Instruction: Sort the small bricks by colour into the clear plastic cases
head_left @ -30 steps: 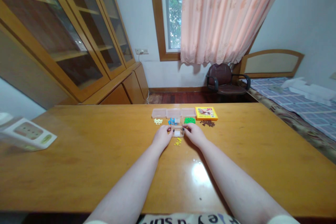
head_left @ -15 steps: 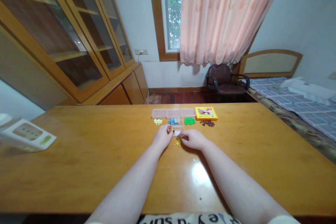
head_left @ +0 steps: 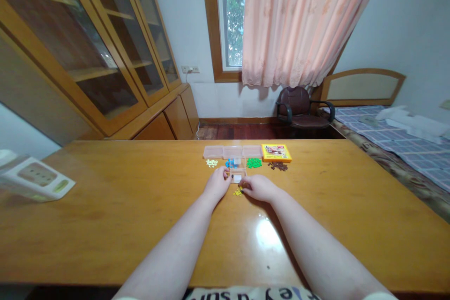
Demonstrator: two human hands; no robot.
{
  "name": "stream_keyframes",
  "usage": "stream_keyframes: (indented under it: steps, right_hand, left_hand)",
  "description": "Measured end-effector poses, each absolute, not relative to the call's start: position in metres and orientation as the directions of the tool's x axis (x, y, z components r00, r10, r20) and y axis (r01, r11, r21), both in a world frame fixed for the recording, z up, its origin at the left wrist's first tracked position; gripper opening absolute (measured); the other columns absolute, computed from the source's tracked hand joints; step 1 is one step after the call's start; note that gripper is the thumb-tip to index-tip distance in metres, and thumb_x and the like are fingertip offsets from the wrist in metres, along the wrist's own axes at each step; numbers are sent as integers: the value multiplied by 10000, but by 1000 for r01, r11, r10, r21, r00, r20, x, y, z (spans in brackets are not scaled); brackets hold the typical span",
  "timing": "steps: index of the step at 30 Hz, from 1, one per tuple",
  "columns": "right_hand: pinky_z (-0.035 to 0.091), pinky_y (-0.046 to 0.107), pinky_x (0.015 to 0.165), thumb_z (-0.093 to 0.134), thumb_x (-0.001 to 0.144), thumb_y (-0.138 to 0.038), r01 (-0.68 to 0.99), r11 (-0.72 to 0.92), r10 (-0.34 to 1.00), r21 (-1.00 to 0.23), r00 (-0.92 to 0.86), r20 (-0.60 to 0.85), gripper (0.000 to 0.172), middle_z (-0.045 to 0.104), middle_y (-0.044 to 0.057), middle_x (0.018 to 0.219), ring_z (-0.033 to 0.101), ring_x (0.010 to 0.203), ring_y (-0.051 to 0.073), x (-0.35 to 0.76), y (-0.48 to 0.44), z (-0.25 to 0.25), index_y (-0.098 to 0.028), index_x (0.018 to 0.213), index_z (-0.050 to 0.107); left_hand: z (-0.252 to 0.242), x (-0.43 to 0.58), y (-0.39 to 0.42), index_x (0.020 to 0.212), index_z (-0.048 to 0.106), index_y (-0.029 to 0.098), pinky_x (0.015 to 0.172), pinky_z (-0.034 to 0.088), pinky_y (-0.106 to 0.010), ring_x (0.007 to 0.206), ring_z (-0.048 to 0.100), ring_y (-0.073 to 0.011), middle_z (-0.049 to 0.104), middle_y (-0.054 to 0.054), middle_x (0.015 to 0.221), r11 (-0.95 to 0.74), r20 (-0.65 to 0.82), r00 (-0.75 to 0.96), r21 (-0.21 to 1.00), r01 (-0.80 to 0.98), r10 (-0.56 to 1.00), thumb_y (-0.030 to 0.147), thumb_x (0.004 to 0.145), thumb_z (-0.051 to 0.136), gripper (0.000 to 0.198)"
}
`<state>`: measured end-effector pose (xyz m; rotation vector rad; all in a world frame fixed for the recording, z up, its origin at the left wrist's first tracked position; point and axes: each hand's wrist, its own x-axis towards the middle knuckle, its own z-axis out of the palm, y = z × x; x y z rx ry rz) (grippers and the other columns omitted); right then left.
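My left hand (head_left: 218, 182) curls its fingers at the left side of a small clear plastic box (head_left: 242, 176) with its lid up, holding its edge. A white slip shows inside the box. Just right of it, my right hand (head_left: 260, 186) has its fingertips pinched together at a small pile of yellow pieces (head_left: 237, 192) in front of the box. Whatever sits between those fingertips is too small to make out. Blue pieces (head_left: 229, 163) lie behind the box, partly seen through its clear lid. Green pieces (head_left: 254, 163) are heaped to the right.
Cream pieces (head_left: 211, 163) lie to the left, brown pieces (head_left: 277, 166) to the right. Behind stand several clear boxes (head_left: 213, 152) in a row beside a yellow printed box (head_left: 276, 153). A white container (head_left: 37, 176) lies at the left of the wooden table (head_left: 140, 206).
My right fingertips have shifted slightly at the yellow pile, uncovering a little more of the box's near edge. My left hand stays at the box.
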<state>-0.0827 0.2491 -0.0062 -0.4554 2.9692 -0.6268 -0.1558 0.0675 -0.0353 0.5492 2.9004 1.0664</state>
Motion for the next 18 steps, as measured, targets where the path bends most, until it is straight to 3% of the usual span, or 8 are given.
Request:
stream_keyframes:
  steps: [10, 18]
  right_hand:
    - [314, 203, 538, 637, 723, -293, -241, 810, -274, -535, -962, 17, 193, 653, -11, 691, 535, 585, 108, -83, 250, -11, -205, 895, 651]
    - [310, 199, 519, 601, 765, -298, -171, 734, -111, -657, -985, 131, 187, 547, -41, 591, 451, 522, 90, -89, 254, -18, -171, 900, 628]
  left_hand:
    - [-32, -155, 67, 848, 547, 183, 631, 382, -242, 718, 543, -152, 575, -8, 742, 710, 105, -943, 633, 308, 316, 222, 766, 578, 96]
    - [-25, -151, 67, 798, 548, 183, 601, 365, -231, 676, 526, -139, 576, -2, 728, 709, 74, -930, 626, 324, 360, 215, 773, 559, 43]
